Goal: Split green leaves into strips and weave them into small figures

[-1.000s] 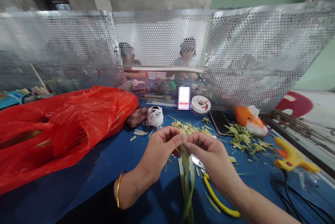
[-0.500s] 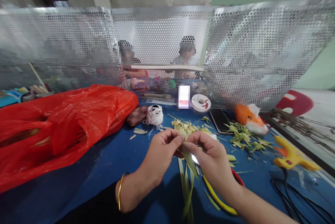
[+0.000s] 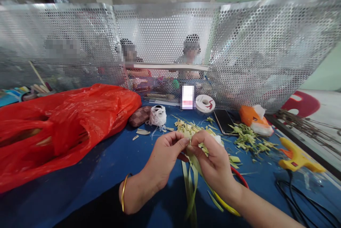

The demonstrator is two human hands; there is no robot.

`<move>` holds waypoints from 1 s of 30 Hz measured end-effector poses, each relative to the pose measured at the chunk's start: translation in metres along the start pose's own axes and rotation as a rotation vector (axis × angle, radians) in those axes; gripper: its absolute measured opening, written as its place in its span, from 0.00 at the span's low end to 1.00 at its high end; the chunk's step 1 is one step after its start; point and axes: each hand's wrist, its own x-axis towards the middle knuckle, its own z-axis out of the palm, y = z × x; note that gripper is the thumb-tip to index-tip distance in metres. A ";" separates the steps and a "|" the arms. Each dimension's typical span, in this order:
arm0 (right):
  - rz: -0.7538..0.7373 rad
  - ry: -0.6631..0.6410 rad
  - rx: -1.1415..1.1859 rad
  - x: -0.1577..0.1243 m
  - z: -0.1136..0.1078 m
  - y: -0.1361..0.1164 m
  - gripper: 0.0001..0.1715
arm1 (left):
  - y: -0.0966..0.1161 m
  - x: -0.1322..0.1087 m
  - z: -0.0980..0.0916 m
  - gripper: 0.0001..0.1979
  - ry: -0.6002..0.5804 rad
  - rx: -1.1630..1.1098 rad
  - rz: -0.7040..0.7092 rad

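At the left of the blue counter (image 3: 106,171), a crumpled, glossy red plastic bag (image 3: 112,103) is spread; tan pieces (image 3: 44,141) are glimpsed through its openings but cannot be identified. At the middle, a thin, pale-green leaf-like strip (image 3: 195,162) is pinched between thumb and finger of the left hand (image 3: 165,160) and, just beside, of the right hand (image 3: 217,160); both hands are closed on it. If the two pinches are pulled unevenly, the strip could be torn or let slip. The loose green strips (image 3: 190,192) below could be snagged on the curved yellow tool handle (image 3: 227,207) near the right hand. Farther right, white tissue (image 3: 258,111) is held in an orange-and-white soft pack (image 3: 249,116), and the black cable (image 3: 298,199) of the yellow glue gun (image 3: 295,158) could be caught if the right hand is swept outward.
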 end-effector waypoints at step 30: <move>0.256 -0.049 0.150 0.000 0.003 -0.001 0.09 | 0.000 0.004 -0.002 0.12 0.089 0.017 0.060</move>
